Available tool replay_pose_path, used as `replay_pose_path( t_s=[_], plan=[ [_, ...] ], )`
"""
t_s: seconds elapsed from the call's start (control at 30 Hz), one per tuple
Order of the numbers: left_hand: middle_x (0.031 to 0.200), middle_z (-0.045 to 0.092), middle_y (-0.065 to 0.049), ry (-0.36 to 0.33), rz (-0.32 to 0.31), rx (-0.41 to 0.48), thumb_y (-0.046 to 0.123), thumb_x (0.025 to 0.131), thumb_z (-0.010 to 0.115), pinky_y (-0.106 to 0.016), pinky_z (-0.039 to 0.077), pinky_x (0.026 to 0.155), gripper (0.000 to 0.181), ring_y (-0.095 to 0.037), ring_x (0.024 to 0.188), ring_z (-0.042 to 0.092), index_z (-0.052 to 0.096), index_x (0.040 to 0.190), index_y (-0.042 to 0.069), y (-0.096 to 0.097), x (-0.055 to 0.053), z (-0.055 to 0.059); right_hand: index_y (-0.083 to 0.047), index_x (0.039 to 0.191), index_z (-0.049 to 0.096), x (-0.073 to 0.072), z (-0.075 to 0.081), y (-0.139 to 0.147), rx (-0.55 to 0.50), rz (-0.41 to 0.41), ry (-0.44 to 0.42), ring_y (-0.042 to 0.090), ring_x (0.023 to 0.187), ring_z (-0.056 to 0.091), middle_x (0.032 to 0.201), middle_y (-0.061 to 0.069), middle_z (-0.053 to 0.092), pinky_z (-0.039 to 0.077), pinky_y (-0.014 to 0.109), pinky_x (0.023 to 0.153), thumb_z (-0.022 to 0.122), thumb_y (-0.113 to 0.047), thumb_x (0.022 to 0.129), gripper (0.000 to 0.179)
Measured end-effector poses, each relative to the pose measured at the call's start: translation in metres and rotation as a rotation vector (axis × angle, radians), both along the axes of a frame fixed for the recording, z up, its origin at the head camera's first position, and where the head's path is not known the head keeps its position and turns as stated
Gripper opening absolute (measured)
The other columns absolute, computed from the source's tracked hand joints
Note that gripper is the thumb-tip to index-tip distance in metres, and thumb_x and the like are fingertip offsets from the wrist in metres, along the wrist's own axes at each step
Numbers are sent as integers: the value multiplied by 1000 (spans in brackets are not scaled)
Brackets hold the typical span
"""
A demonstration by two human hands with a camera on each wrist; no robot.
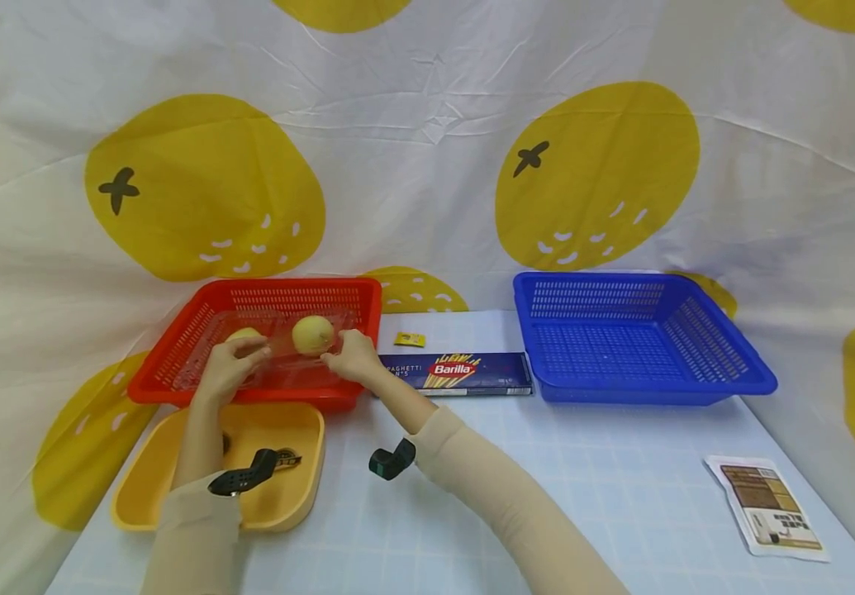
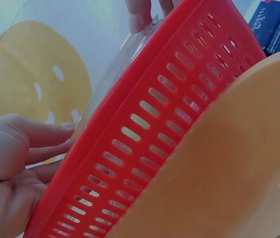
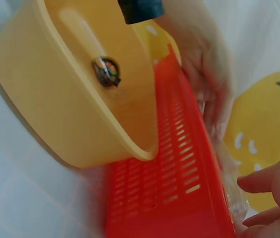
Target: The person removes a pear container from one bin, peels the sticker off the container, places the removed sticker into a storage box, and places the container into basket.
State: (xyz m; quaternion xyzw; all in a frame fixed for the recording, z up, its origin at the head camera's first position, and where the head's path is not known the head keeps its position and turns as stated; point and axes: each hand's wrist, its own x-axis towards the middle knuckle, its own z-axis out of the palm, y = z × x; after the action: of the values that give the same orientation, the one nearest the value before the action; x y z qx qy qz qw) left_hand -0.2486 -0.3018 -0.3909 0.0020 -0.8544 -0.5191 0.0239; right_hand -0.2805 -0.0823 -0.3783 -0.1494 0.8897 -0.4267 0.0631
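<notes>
A clear plastic box (image 1: 286,376) lies inside the red basket (image 1: 254,395), with two round pale-yellow fruits in it. One fruit (image 1: 313,335) shows fully; the other fruit (image 1: 245,334) is partly covered by my left hand (image 1: 230,369). That hand reaches over the basket's near rim, its thumb at the plastic edge and its fingers bent at the box. From the right side, my right hand (image 1: 353,357) pinches the box's edge beside the fully visible fruit. In the left wrist view, right fingertips (image 2: 140,21) press on the clear plastic above the basket rim.
A yellow bin (image 1: 306,487) with a small dark-patterned item (image 3: 106,72) stands in front of the red basket. To the right are a spaghetti box (image 1: 464,374), a small yellow packet (image 1: 410,339), a blue basket (image 1: 643,386) and a white-and-brown pouch (image 1: 769,508).
</notes>
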Motion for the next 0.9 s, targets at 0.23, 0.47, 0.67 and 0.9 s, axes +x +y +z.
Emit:
replay_pose_path(
  t_s=[0.23, 0.47, 0.67, 0.9],
  plan=[
    [126, 51, -27, 0, -4, 57, 22, 94, 58, -29, 51, 65, 56, 1, 82, 58, 39, 136, -10, 2, 1, -3, 5, 124, 57, 6, 3, 7, 1, 12, 5, 21, 87, 57, 107, 15, 65, 50, 27, 75, 68, -20, 86, 47],
    [119, 55, -20, 43, 4, 99, 19, 92, 61, -29, 51, 61, 53, -1, 80, 60, 42, 134, -8, 1, 2, -5, 5, 137, 43, 5, 2, 13, -232, 35, -184, 23, 89, 68, 124, 21, 58, 52, 27, 78, 68, -17, 86, 61],
    [122, 56, -20, 93, 38, 60, 25, 91, 63, -26, 52, 68, 52, 2, 85, 61, 48, 132, -3, 2, 1, -7, 4, 139, 40, 0, -4, 18, -401, 58, -258, 23, 84, 70, 136, 23, 46, 53, 26, 77, 68, -12, 86, 62],
    [103, 63, 8, 98, 26, 131, 22, 88, 66, -27, 48, 56, 40, -10, 73, 59, 55, 125, 8, 3, 2, -6, 2, 138, 43, 2, -3, 20, -414, 56, -246, 24, 84, 70, 139, 21, 44, 53, 27, 78, 68, -11, 86, 59]
  ],
)
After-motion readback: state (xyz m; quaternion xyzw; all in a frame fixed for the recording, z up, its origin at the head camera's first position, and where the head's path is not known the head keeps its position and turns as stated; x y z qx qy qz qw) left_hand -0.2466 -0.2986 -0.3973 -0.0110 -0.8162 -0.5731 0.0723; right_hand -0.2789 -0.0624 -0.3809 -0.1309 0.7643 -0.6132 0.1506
